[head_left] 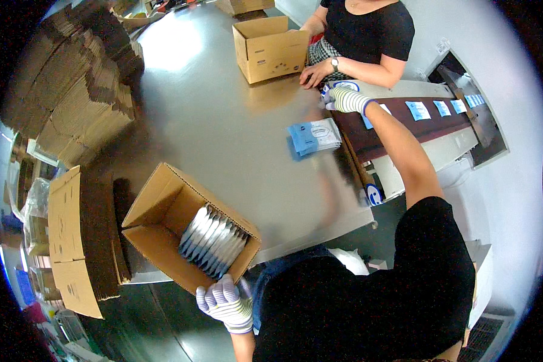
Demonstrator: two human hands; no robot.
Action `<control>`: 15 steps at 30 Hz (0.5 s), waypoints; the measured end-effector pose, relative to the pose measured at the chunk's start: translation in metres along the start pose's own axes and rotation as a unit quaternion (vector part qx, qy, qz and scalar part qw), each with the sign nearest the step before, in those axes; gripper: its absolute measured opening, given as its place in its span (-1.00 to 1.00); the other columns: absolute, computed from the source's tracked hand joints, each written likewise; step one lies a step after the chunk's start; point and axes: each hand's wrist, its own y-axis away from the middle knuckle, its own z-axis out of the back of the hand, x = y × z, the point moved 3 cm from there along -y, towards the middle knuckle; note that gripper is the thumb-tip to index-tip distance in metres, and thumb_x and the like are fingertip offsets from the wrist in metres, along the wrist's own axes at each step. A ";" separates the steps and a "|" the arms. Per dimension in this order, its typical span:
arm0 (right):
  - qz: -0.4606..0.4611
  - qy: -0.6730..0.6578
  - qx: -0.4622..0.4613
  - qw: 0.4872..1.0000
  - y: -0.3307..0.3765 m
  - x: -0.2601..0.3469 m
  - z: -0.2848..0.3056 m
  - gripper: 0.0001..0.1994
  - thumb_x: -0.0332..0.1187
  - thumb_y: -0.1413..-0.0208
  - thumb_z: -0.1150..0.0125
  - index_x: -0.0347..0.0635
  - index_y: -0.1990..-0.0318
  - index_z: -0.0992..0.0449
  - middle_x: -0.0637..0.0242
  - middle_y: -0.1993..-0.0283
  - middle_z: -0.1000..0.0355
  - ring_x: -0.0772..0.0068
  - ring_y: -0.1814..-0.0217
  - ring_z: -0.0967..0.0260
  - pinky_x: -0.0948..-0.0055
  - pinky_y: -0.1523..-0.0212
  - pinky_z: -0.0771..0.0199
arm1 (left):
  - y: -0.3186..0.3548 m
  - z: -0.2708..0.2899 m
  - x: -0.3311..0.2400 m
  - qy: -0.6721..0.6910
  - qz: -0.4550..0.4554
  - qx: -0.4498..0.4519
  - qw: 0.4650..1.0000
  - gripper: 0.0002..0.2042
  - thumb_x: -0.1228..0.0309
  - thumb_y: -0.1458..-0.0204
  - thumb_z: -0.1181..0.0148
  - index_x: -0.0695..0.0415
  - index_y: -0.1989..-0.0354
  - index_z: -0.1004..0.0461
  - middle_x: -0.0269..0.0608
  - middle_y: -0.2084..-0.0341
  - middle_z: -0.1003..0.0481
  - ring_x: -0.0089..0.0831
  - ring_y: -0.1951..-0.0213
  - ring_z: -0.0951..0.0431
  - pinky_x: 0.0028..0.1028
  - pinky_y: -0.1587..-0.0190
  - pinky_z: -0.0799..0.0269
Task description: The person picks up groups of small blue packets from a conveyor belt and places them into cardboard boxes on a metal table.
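A view from above of a person's two gloved hands at a shiny grey metal surface (223, 120).

The left hand (225, 301), in a white striped knit glove, is at the lower middle of the picture. Its fingers are curled around the near bottom corner of an open cardboard box (163, 226), gripping it. The box lies tipped on the near edge of the surface with its opening facing up and away. Inside stands a tight row of flat white and pale blue packets (214, 241), packed upright side by side.

The right hand (342, 99), in the same kind of glove, is stretched far out to the upper right, over the near end of a dark conveyor belt (398, 123). Its fingers are bent around a white and blue packet (338, 87); how firmly it grips is hard to tell, since the glove hides most of the packet.

A small stack of blue and white packets (314, 136) lies on the surface between the box and the belt. More blue packets (443, 108) ride along the belt, small and blurred.

Across the surface a second person (359, 36) in a black top rests a bare hand beside another open cardboard box (270, 48). Stacks of flattened cardboard (72, 102) fill the left side. The person's own dark shirt hides the lower right.
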 end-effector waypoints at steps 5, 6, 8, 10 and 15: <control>0.027 0.020 0.033 0.999 -0.014 0.022 0.006 -0.64 -0.11 0.01 -0.27 -0.23 0.19 -0.56 0.09 0.21 -0.53 0.06 0.12 -0.46 0.21 0.07 -0.43 | 0.000 0.001 -0.001 0.001 0.009 0.004 1.000 -0.73 0.28 0.06 -0.22 0.05 0.19 -0.40 -0.28 0.47 -0.32 -0.32 0.34 -0.38 -0.11 -0.14 -0.18; -0.002 0.050 0.069 0.996 -0.007 0.032 0.015 -0.62 -0.10 0.01 -0.27 -0.22 0.16 -0.56 0.12 0.19 -0.53 0.08 0.12 -0.46 0.22 0.07 -0.42 | -0.001 0.001 -0.001 0.004 0.006 0.003 1.000 -0.73 0.28 0.05 -0.22 0.05 0.19 -0.40 -0.28 0.46 -0.33 -0.32 0.34 -0.38 -0.11 -0.14 -0.18; 0.023 0.003 0.109 0.994 -0.021 0.027 0.007 -0.55 -0.07 0.03 -0.30 -0.22 0.08 -0.53 0.13 0.14 -0.54 0.10 0.07 -0.46 0.24 0.03 -0.41 | 0.000 0.002 -0.001 0.003 0.006 0.003 1.000 -0.72 0.27 0.05 -0.22 0.05 0.18 -0.40 -0.28 0.46 -0.33 -0.32 0.33 -0.38 -0.11 -0.14 -0.18; 0.069 0.031 0.183 0.980 -0.023 0.051 0.013 -0.51 -0.07 0.04 -0.30 -0.21 0.01 -0.51 0.12 0.10 -0.53 0.11 0.04 -0.45 0.25 0.00 -0.39 | 0.000 0.003 0.001 0.001 0.009 0.014 1.000 -0.72 0.28 0.05 -0.22 0.05 0.17 -0.40 -0.27 0.45 -0.33 -0.31 0.33 -0.38 -0.11 -0.14 -0.17; 0.185 0.145 0.246 0.940 -0.072 0.019 -0.056 -0.66 -0.28 0.00 -0.13 -0.29 0.10 -0.48 0.04 0.30 -0.53 0.08 0.27 -0.49 0.27 0.23 -0.45 | 0.001 0.000 0.000 0.006 0.008 0.007 1.000 -0.71 0.27 0.06 -0.22 0.04 0.16 -0.40 -0.27 0.44 -0.34 -0.30 0.31 -0.38 -0.10 -0.15 -0.16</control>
